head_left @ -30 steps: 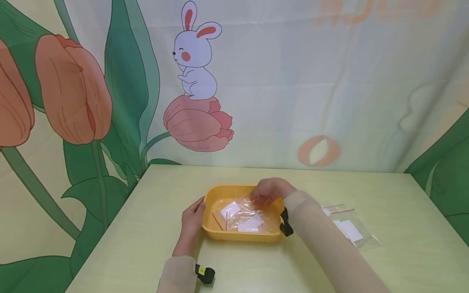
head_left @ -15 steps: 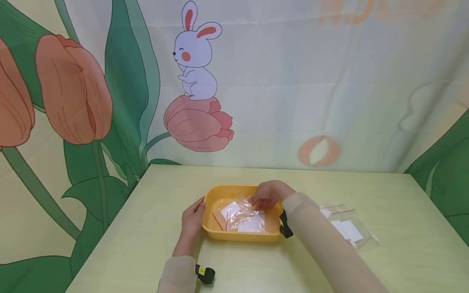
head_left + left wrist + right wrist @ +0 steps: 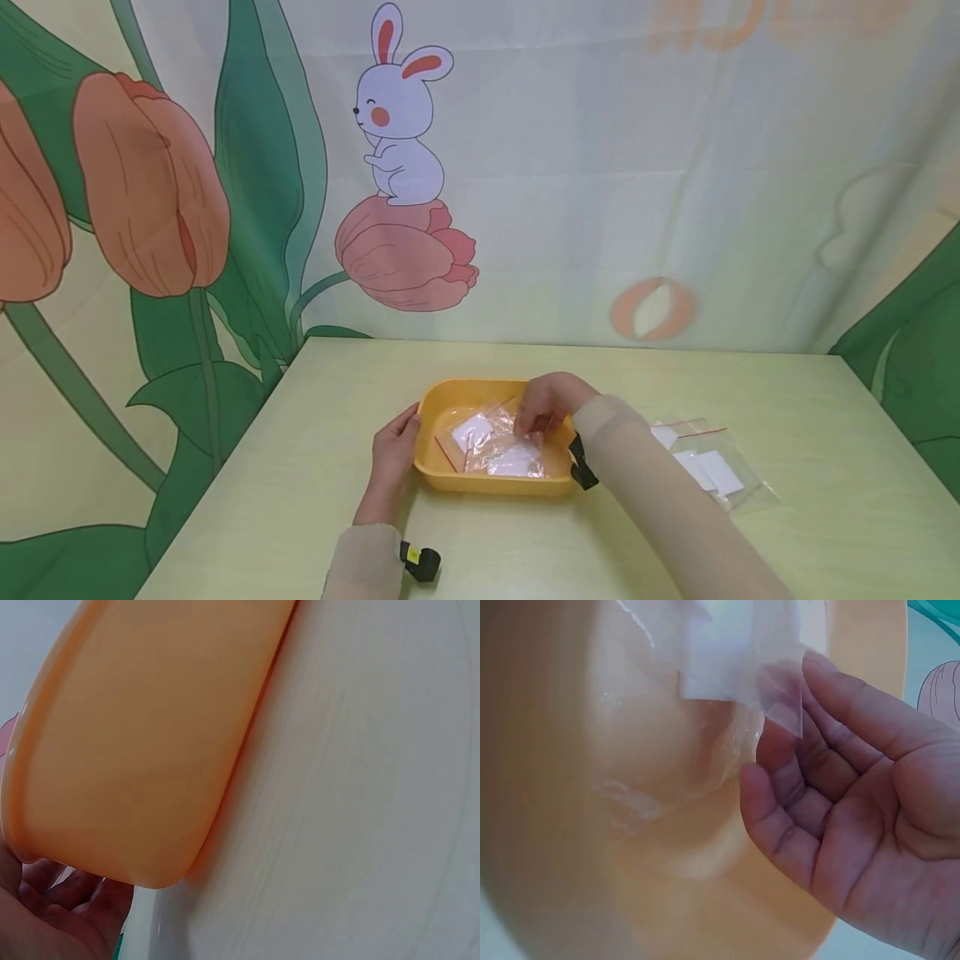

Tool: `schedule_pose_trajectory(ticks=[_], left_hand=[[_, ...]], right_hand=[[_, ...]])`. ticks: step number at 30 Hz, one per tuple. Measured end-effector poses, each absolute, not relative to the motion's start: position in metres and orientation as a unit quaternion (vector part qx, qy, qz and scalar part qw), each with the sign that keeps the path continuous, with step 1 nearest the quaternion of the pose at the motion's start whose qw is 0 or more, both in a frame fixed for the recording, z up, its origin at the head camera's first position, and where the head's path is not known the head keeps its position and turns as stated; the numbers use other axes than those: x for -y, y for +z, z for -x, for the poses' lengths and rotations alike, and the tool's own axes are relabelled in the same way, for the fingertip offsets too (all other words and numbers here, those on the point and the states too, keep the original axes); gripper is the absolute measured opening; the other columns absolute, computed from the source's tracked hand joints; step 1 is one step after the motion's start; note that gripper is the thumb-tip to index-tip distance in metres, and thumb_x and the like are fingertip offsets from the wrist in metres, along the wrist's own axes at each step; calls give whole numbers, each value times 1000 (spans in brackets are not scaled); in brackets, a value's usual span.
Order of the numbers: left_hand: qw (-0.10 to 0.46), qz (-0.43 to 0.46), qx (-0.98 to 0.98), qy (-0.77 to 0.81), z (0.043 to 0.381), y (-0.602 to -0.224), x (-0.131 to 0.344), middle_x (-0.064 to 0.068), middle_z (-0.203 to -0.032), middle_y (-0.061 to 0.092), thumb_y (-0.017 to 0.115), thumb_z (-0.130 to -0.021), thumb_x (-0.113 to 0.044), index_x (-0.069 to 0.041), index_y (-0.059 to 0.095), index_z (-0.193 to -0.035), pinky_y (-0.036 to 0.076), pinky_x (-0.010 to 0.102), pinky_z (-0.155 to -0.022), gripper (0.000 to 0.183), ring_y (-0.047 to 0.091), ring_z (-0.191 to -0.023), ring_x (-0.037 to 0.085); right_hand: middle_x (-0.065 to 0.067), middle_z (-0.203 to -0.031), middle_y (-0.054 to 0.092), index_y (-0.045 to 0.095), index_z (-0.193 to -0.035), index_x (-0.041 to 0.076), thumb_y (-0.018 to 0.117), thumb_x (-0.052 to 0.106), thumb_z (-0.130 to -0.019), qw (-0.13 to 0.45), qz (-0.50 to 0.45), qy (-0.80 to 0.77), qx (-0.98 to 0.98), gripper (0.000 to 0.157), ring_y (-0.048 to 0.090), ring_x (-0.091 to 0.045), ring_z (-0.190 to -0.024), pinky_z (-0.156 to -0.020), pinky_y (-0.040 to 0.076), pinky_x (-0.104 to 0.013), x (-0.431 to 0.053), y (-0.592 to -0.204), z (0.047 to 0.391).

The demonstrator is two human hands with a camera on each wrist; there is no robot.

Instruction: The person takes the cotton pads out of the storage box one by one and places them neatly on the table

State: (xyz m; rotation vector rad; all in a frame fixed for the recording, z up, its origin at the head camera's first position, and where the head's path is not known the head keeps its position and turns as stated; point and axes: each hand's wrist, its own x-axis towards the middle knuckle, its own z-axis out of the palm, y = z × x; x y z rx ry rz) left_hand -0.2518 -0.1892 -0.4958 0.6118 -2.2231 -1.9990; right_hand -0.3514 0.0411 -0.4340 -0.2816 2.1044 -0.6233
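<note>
A yellow plastic tray [image 3: 495, 483] stands on the table with several clear zip bags inside, each showing a white paper piece. My left hand [image 3: 395, 450] holds the tray's left end, its fingers curled at the rim in the left wrist view. Reaching in from the right, my right hand [image 3: 546, 406] is over the right part of the tray. In the right wrist view, its thumb and fingers pinch the edge of a clear zip bag [image 3: 712, 656]. The fingertips are partly seen through the film. Another zip bag [image 3: 471, 429] lies further left in the tray.
More clear zip bags [image 3: 716, 471] with white papers and red seal lines lie on the table [image 3: 840, 433] to the right, partly behind my right sleeve. A printed curtain [image 3: 547, 192] hangs at the table's far edge.
My right hand has moved slightly lower and towards me inside the tray. The front bag's white paper has straightened and shifted a little. My left hand has stayed in place.
</note>
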Motion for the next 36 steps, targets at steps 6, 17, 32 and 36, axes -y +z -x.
schedule_pose_trajectory(ticks=[6, 17, 32, 36], left_hand=[[45, -197, 728, -654, 251, -494, 189, 19, -159, 45, 47, -109, -18, -2, 52, -148, 38, 49, -125, 42, 37, -153, 37], [47, -200, 727, -655, 253, -495, 189, 19, -158, 47, 47, -109, -17, -2, 54, -147, 38, 48, -125, 41, 37, -153, 36], [49, -203, 728, -653, 250, -492, 187, 19, -157, 48, 47, -109, -17, -2, 54, -146, 38, 48, -125, 41, 39, -152, 36], [52, -202, 728, -653, 251, -493, 187, 20, -157, 48, 47, -109, -17, -2, 54, -146, 39, 48, -124, 41, 39, -152, 36]], right_hand=[[2, -69, 60, 70, -85, 8, 62, 5, -98, 469, 114, -236, -843, 15, 51, -8, -66, -66, 47, -19, -41, -436, 354], [1, -71, 65, 75, -92, 5, 64, 7, -99, 444, 107, -237, -857, 13, 58, -9, -67, -66, 53, -18, -42, -434, 355], [-1, -78, 66, 76, -102, 0, 63, -1, -97, 406, 116, -276, -863, 15, 59, -11, -70, -67, 59, -18, -45, -418, 350], [-1, -78, 66, 77, -106, 0, 63, 0, -97, 399, 123, -278, -865, 17, 58, -10, -68, -64, 57, -17, -46, -412, 350]])
